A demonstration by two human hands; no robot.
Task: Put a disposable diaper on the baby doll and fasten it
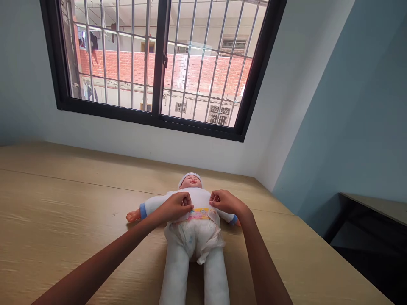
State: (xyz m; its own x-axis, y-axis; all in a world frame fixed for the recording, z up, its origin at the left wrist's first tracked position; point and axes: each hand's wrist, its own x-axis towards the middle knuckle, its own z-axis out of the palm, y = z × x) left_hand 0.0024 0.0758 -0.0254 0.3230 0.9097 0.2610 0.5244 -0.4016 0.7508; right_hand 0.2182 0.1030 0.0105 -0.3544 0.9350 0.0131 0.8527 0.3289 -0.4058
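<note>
A white diaper (194, 233) is wrapping the hips of a baby doll (177, 271), which is lying on its back on the tabletop (73, 203), with its head toward the far side and its legs stretching toward the near edge of the view. The diaper's colorful waistband (201, 214) is crossing the belly, and its ruffled edge is sticking out over the doll's thigh on the right. The left hand (181, 205) is bending its fingers inward just beside the waistband's left end, its thumb reaching toward it. The right hand (224, 201) is curling its fingers over the right side of the white shirt (199, 196), near the waistband's other end. Whether either hand is pinching any fabric, one cannot tell, as the fingertips are partly hidden.

The doll is wearing a white cap (190, 174), and its arms are spreading to both sides, with a blue cuff (143, 211) showing on the left and another (234, 220) on the right, partly behind the right hand's wrist. Beyond the tabletop, a pale wall (117, 132) is holding a black-framed window (154, 93), through which metal bars (118, 51) and a building with red brick (127, 70) are showing. A blue wall area (359, 97) is rising on the right, above a dark piece of furniture (372, 250).
</note>
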